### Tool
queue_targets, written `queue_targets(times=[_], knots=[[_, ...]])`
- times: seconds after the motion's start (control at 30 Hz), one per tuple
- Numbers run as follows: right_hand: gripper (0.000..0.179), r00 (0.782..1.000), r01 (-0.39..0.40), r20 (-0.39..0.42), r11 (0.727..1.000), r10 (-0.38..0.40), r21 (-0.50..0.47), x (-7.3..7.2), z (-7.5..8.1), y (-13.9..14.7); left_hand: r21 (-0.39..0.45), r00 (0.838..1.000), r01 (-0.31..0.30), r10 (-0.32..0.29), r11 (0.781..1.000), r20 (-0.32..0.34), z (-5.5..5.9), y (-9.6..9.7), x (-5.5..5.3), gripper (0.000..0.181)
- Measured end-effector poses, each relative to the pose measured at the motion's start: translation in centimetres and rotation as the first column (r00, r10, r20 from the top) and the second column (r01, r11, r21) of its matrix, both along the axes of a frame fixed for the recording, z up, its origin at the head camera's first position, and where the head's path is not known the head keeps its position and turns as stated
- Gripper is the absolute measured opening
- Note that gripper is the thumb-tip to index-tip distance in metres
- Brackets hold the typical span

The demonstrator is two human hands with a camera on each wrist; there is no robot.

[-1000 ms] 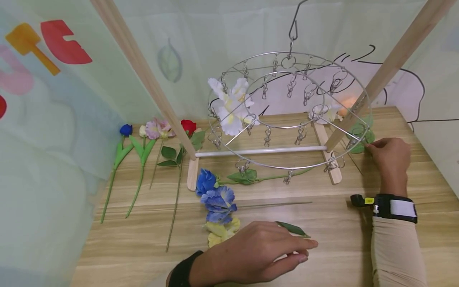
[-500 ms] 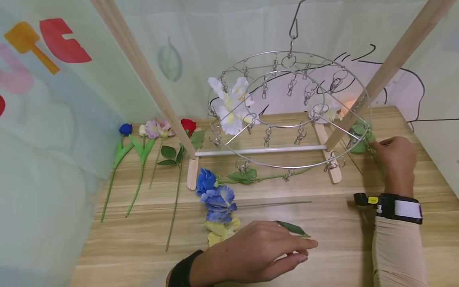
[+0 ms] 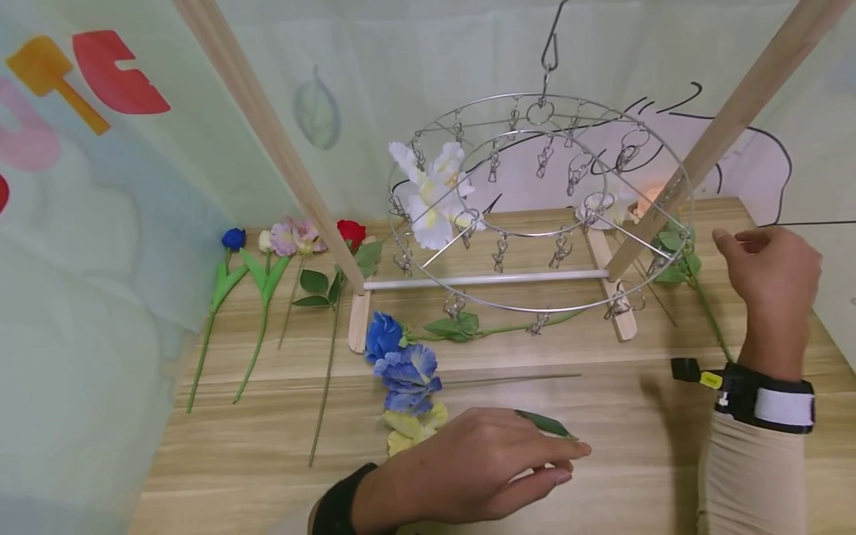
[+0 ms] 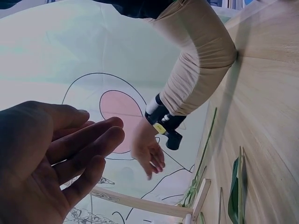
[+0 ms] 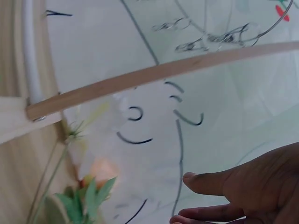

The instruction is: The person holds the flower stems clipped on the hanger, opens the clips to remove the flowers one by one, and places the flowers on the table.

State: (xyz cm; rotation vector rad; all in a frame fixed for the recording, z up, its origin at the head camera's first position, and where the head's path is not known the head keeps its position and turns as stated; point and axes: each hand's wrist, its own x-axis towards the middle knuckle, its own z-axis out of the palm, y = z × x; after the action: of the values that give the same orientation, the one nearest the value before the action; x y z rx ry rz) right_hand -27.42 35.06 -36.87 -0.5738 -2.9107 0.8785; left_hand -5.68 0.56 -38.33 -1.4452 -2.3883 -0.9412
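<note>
My right hand point(image 3: 776, 275) is raised over the right side of the table, fingers loosely bent and nothing in them. Just left of it lies a stemmed flower with green leaves point(image 3: 678, 260); its peach bloom point(image 3: 647, 202) is partly behind the wooden post. In the right wrist view, thumb and fingers point(image 5: 205, 184) stand apart. My left hand point(image 3: 484, 464) hovers relaxed near the table front, holding nothing. It partly covers a yellow flower point(image 3: 404, 432) and its dark green leaf point(image 3: 545, 423). Blue iris point(image 3: 409, 379) and blue rose point(image 3: 383, 338) lie beyond.
A round wire clip hanger point(image 3: 535, 310) hangs within a wooden frame point(image 3: 264, 130), a white iris point(image 3: 431, 197) on its left side. Another white flower point(image 3: 602, 212) lies by the right foot. At left lie blue point(image 3: 233, 238), cream point(image 3: 265, 243), pink point(image 3: 297, 239) and red point(image 3: 351, 235) flowers.
My right hand has let go of the green-leaved peach flower's stem and moved right and away from it. The flower stays lying on the table. My left hand has hardly moved.
</note>
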Motion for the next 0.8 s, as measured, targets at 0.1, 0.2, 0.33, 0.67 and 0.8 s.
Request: queue_targets(times=[0.1,0.2,0.33,0.67,0.8], knots=[[0.072,0.999,0.002,-0.052,1.0,-0.001,0.009,0.7,1.0,-0.5,-0.014,1.0,-0.021,0.021,1.0,-0.009,0.2,-0.1,0.0,0.031],[0.07,0.995,0.012,-0.098,1.0,-0.01,0.022,1.4,2.0,-1.2,-0.032,0.998,-0.061,0.061,0.998,0.001,0.5,-0.3,0.0,0.031],[0.066,0.986,0.042,-0.16,0.999,-0.037,0.024,2.4,3.3,-2.3,-0.018,0.99,-0.14,0.14,0.99,-0.002,1.0,-0.7,-0.1,0.03],[0.053,0.921,0.066,-0.381,0.996,-0.082,-0.054,5.2,5.7,-5.8,0.387,0.966,-0.213,0.252,0.897,-0.052,2.5,-3.4,-1.6,0.021],[0.047,0.859,0.003,-0.51,0.998,-0.034,-0.061,6.5,6.1,-7.1,0.55,0.941,-0.233,0.329,0.802,-0.081,2.9,-4.6,-2.6,0.019]])
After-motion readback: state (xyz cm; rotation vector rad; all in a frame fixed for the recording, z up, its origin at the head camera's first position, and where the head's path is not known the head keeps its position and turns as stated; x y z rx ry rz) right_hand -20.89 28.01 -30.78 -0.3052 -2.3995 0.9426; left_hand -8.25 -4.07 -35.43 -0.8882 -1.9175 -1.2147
